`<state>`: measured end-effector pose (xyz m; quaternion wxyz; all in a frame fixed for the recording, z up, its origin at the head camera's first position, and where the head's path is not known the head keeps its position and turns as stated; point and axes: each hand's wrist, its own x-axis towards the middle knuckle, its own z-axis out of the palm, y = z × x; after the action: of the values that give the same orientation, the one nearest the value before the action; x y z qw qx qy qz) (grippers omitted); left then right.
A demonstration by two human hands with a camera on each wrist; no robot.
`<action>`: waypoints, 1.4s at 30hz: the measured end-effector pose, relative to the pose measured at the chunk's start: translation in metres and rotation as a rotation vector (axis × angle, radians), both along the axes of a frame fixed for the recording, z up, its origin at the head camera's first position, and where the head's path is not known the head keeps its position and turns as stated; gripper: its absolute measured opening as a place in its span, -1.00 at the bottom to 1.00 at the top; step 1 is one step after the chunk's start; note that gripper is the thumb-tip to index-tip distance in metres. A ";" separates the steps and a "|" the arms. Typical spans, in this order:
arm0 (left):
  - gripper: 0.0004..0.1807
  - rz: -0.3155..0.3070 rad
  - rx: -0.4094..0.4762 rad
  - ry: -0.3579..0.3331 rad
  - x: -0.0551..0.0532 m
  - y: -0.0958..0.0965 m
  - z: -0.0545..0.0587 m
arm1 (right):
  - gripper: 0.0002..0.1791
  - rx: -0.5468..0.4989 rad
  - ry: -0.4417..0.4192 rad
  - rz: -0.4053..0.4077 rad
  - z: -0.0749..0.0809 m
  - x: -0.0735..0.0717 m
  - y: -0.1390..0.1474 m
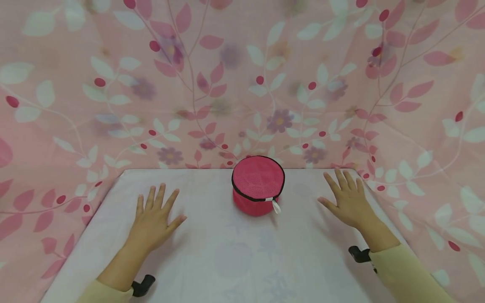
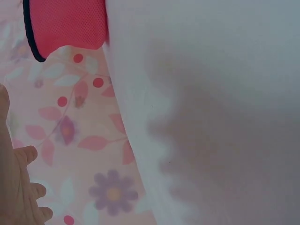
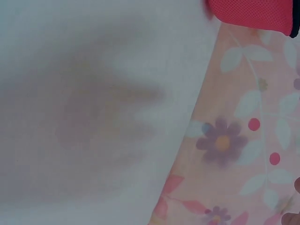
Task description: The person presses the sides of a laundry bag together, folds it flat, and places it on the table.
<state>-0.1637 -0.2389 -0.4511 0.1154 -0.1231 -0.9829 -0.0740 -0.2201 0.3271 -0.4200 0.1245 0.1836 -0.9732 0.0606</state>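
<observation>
A round red mesh bag with black piping and a white zipper pull tab stands near the back edge of the white table. To its left my left hand hovers palm down, fingers spread, holding nothing. On the other side my right hand is held the same way, also apart from the bag. In the left wrist view, part of the red mesh bag shows at the top, with my left hand at the left edge. The right wrist view catches only fingertips at its lower right corner.
The table is covered in white cloth with faint prints. A pink floral curtain hangs behind it and along both sides. Black wrist-worn devices sit by the cuffs of the pale sleeves. Hand shadows fall on the cloth.
</observation>
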 end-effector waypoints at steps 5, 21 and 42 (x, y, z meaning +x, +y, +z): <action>-0.12 -0.015 0.034 -0.002 -0.003 0.008 -0.001 | -0.09 -0.035 0.000 0.013 0.004 -0.001 -0.010; -0.10 -0.044 0.089 0.040 -0.016 0.042 0.002 | -0.13 -0.142 0.022 0.063 0.002 -0.014 -0.038; -0.14 -0.120 0.215 0.125 -0.040 0.086 0.008 | -0.17 -0.331 -0.006 0.110 -0.002 -0.024 -0.067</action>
<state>-0.2039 -0.1528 -0.4428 0.1845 -0.1732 -0.9510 -0.1776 -0.2442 0.2599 -0.4221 0.1465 0.2135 -0.9387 0.2275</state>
